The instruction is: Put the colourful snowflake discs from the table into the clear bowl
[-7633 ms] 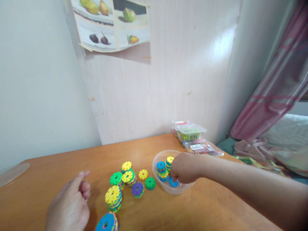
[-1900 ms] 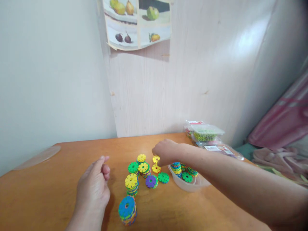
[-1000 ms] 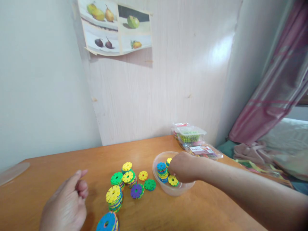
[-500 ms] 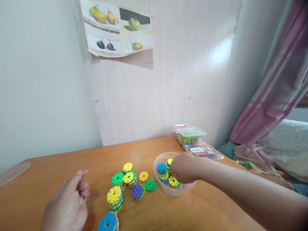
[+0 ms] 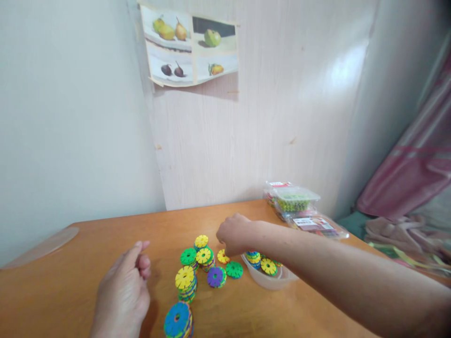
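Head view: the right grip point(image 5: 230, 237) hung above the desk point(image 5: 123, 230), fingers bent down and their tips hidden, so whether it held a disc could not be told. Half a second earlier it was in the plastic bowl point(image 5: 269, 282); now that bowl sat just right of it, partly behind the forearm, with a yellow disc point(image 5: 265, 269) and stacks inside. Below the right grip, partly covered, lay a small yellow-orange disc point(image 5: 221, 257); a green disc point(image 5: 230, 272) and a purple disc point(image 5: 212, 281) lay nearer the person, arranged as before. Well to the left, the left grip point(image 5: 123, 288) was narrow, loosely curled, its inside hidden. Between the grips rose several stacks, the blue-topped stack point(image 5: 173, 326) nearest the person. Wood ran between them and the left grip, and from behind the right grip to the far edge; fruit boxes point(image 5: 296, 204) limited room right and behind.
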`<action>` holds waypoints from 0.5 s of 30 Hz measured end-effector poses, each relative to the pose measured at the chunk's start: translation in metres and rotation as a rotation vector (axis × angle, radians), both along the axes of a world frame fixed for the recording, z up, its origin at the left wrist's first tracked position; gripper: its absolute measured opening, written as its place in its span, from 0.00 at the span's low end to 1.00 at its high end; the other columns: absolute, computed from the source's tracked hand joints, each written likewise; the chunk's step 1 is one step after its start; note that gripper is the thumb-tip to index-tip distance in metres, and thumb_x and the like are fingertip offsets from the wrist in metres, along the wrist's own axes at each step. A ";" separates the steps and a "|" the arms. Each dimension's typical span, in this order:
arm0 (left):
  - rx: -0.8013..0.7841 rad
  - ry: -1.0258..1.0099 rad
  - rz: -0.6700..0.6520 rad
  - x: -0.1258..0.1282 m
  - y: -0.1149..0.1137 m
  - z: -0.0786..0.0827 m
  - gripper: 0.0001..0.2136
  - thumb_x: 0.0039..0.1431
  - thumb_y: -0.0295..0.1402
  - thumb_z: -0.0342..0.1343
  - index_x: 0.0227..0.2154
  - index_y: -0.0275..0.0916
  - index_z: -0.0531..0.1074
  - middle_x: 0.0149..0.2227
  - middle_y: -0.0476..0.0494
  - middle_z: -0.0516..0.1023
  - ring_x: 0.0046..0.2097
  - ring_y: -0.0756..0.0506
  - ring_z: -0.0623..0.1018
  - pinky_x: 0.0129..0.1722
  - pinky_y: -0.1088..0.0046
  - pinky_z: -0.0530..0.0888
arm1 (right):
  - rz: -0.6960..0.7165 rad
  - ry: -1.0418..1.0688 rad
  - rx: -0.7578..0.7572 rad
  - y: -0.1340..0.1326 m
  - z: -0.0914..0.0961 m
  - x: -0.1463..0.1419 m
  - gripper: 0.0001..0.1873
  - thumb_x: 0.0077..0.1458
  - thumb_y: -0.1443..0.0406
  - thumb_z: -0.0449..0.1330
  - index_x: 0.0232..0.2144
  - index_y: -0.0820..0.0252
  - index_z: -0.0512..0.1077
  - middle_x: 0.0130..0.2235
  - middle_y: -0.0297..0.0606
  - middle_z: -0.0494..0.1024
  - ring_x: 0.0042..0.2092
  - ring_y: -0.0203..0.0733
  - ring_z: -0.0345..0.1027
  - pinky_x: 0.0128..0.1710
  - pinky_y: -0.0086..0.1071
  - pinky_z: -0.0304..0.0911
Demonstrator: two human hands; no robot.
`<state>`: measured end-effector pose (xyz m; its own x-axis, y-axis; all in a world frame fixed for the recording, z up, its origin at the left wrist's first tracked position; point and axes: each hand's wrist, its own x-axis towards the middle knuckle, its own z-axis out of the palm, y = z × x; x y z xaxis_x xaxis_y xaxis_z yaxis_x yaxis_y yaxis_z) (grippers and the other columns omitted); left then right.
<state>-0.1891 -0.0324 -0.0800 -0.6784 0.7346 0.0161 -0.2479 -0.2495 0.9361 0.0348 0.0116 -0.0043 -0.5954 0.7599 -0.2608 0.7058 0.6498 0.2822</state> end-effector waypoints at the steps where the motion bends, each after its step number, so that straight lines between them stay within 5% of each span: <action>1: 0.000 -0.032 0.003 0.001 -0.001 0.001 0.16 0.37 0.41 0.64 0.28 0.37 0.72 0.17 0.58 0.63 0.21 0.54 0.59 0.20 0.77 0.53 | 0.007 -0.029 -0.024 0.004 -0.005 -0.007 0.20 0.50 0.60 0.61 0.45 0.62 0.77 0.45 0.51 0.80 0.45 0.53 0.74 0.41 0.42 0.69; 8: 0.009 -0.106 0.008 0.004 -0.005 0.005 0.16 0.36 0.40 0.65 0.29 0.36 0.74 0.15 0.58 0.61 0.21 0.55 0.57 0.20 0.77 0.53 | -0.039 -0.125 -0.158 0.032 -0.037 -0.027 0.22 0.43 0.57 0.67 0.40 0.62 0.79 0.39 0.48 0.81 0.42 0.55 0.76 0.41 0.45 0.70; 15: 0.017 -0.091 0.012 0.004 -0.006 0.005 0.17 0.38 0.41 0.65 0.29 0.35 0.74 0.16 0.58 0.62 0.21 0.55 0.58 0.20 0.77 0.53 | -0.048 -0.140 -0.142 0.029 -0.041 -0.027 0.21 0.42 0.56 0.66 0.39 0.62 0.79 0.41 0.48 0.81 0.42 0.53 0.76 0.40 0.42 0.70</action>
<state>-0.1846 -0.0383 -0.0750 -0.6861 0.7267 -0.0332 -0.3283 -0.2685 0.9056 0.0073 0.0405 -0.0455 -0.5098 0.7359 -0.4455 0.6969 0.6570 0.2877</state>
